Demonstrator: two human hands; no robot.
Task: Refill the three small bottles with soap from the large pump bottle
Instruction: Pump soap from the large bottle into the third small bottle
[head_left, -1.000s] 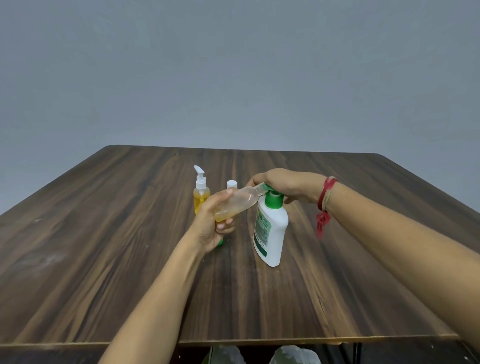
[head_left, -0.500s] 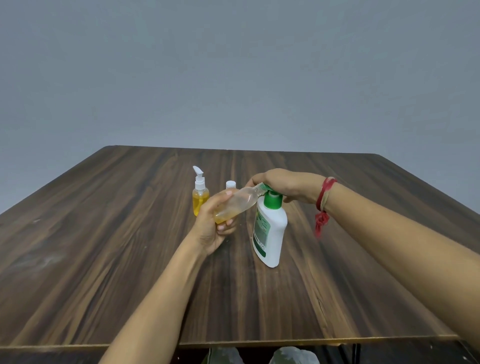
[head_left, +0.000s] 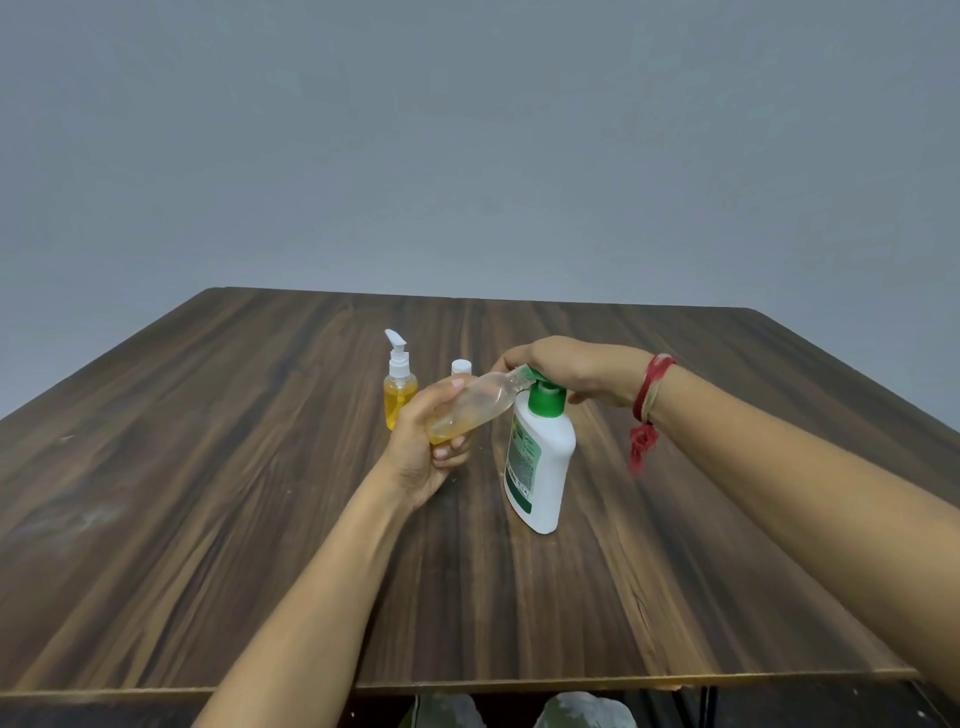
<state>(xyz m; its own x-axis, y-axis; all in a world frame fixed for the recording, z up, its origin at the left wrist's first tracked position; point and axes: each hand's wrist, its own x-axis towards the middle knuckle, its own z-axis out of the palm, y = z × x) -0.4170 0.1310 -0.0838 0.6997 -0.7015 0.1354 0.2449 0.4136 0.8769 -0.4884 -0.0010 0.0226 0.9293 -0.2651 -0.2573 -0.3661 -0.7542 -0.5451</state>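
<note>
A large white pump bottle (head_left: 543, 462) with a green collar and green label stands on the wooden table (head_left: 208, 467). My right hand (head_left: 571, 371) rests on top of its pump head, fingers curved over it. My left hand (head_left: 421, 441) grips a small clear bottle (head_left: 478, 405), tilted with its open neck against the green nozzle; a little amber soap lies in its lower end. Behind it stands a small pump bottle (head_left: 399, 392) of yellow soap with a white pump. A third small bottle shows only its white cap (head_left: 461, 367) behind my left hand.
The dark wooden table ends at a near edge (head_left: 467, 683) just below my forearms. A plain grey wall (head_left: 467, 156) rises behind the far edge. A red thread band (head_left: 649, 400) circles my right wrist.
Both hands and the bottles keep almost the same pose. The small clear bottle stays at the nozzle, with little visible shift.
</note>
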